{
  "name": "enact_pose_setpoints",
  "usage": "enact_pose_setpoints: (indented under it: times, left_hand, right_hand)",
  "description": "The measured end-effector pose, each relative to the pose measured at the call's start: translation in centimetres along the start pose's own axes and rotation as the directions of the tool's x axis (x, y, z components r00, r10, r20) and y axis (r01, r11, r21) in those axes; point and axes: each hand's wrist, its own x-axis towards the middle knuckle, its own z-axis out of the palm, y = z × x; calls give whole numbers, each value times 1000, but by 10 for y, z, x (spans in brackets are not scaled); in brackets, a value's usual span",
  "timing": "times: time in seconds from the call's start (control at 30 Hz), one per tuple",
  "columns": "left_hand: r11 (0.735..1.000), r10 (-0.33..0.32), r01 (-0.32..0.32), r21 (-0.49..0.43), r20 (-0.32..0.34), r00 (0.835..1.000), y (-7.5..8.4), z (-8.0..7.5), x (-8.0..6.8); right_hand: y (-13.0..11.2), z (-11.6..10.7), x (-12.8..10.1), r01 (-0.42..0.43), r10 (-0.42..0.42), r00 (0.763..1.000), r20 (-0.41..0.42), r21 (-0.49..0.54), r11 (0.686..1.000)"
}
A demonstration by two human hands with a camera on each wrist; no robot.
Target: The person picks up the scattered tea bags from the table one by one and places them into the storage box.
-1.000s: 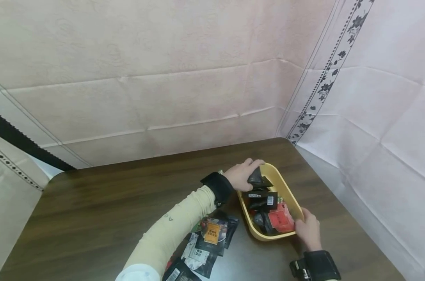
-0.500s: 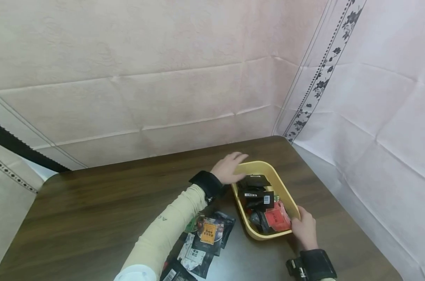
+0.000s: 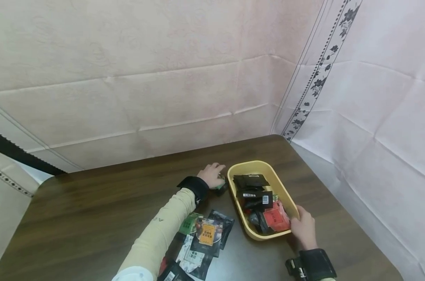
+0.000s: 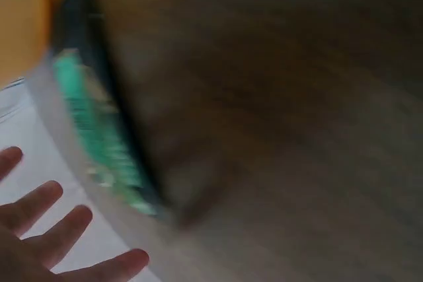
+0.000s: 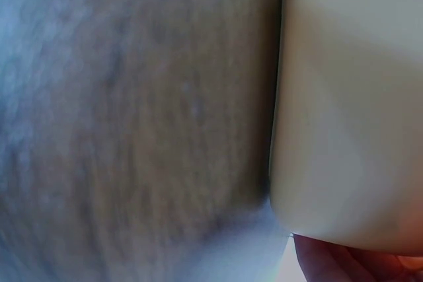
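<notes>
A yellow tray (image 3: 248, 164) holds several black packets (image 3: 251, 182) and a red packet (image 3: 277, 218). My right hand (image 3: 303, 227) grips the tray's near right corner; the right wrist view shows the tray wall (image 5: 344, 97) and a fingertip (image 5: 357, 263) under it. My left hand (image 3: 211, 175) is down on the table just left of the tray, over a small green-and-black packet (image 3: 222, 185). The left wrist view is blurred, with that packet (image 4: 89, 133) ahead of my spread, straight fingers (image 4: 46, 226).
A loose pile of snack packets (image 3: 205, 234) lies on the dark wooden table (image 3: 93, 218) under my left forearm. Pink cloth walls close off the back and right side. Bare tabletop stretches to the left.
My left hand let go of a black packet in the tray, then drew back left and down to the packet beside it. The right hand stayed on the tray.
</notes>
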Motion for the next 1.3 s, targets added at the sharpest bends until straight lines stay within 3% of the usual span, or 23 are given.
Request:
enact_pose_setpoints:
  times: [0.17, 0.37, 0.53, 0.73, 0.9, 1.0, 1.3]
  left_hand:
    - [988, -32, 18, 152, 91, 995, -9, 19, -1]
    - [962, -43, 24, 273, 64, 997, -4, 17, -5]
    - [965, -39, 19, 263, 72, 997, 0, 12, -11]
    - [953, -4, -31, 300, 114, 994, -7, 10, -18]
    - [961, 37, -43, 273, 31, 999, -9, -6, -19]
    - [966, 58, -56, 251, -1, 998, -3, -19, -20]
    - [967, 153, -152, 204, 15, 988, 25, -44, -21]
  right_hand:
    - [-4, 3, -3, -8, 8, 1000, 23, 14, 1000]
    - [-6, 5, -3, -8, 7, 1000, 28, 32, 999]
    - [-5, 2, -3, 11, -11, 1000, -1, 6, 1000]
    - [-5, 1, -3, 32, -32, 999, 0, -17, 999]
    - [-3, 0, -3, 23, -23, 1000, -1, -6, 1000]
    - [-2, -3, -3, 1, -1, 1000, 18, 6, 1000]
    - [-4, -3, -3, -4, 4, 1000, 25, 13, 1000]
